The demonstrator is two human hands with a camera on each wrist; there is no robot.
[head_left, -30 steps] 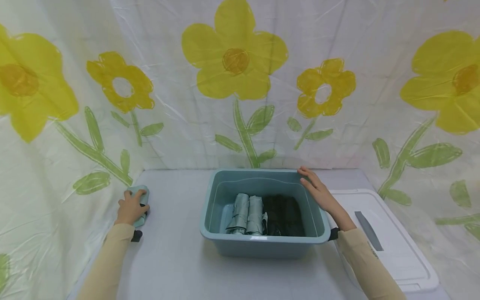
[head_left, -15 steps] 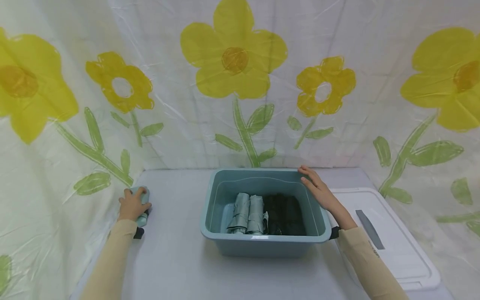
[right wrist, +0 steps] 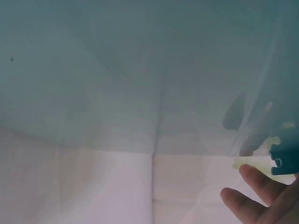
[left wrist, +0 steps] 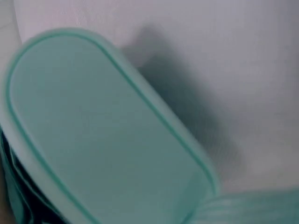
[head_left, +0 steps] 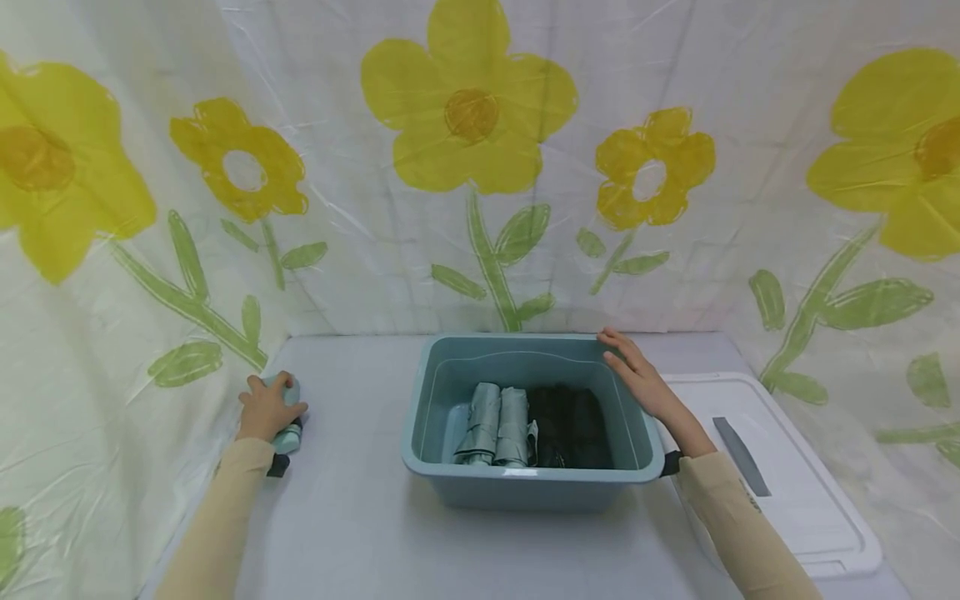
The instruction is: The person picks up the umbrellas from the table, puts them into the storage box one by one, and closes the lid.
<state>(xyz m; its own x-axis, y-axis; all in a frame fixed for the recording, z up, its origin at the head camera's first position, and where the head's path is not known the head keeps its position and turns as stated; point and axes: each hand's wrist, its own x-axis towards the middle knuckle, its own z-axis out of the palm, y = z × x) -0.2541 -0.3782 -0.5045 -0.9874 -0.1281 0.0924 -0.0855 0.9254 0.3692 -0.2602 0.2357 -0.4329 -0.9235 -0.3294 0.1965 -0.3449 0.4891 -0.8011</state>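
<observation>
In the head view, the left hand (head_left: pixel 268 410) curls its fingers and thumb over a pale teal slipper (head_left: pixel 288 437), as its flat, rounded form suggests, at the table's (head_left: pixel 337 500) left edge beside the flower-printed sheet (head_left: pixel 360 275); whether it is lifted cannot be told. The right hand (head_left: pixel 637 379) lies with straight, slightly parted fingers along the far right corner of the blue-green tub's (head_left: pixel 525 493) rim, probably to steady it. Two crinkled silvery rolls (head_left: pixel 498 425) and soft-looking black bundles (head_left: pixel 570 427) lie side by side inside, a row that likely saves room, with some tub floor bare on the left. The white lid (head_left: pixel 798 521), with its grey strip (head_left: pixel 741 457), lies right of the tub, leaving the mouth uncovered. The left wrist view shows a smooth, matte sole (left wrist: pixel 103 126) edged by a darker green line, with a ribbed teal piece (left wrist: pixel 252 207) at lower right. In the right wrist view, spread fingertips (right wrist: pixel 256 179) appear near a notched teal piece (right wrist: pixel 284 162), mirrored in the tub's glossy plastic wall.
</observation>
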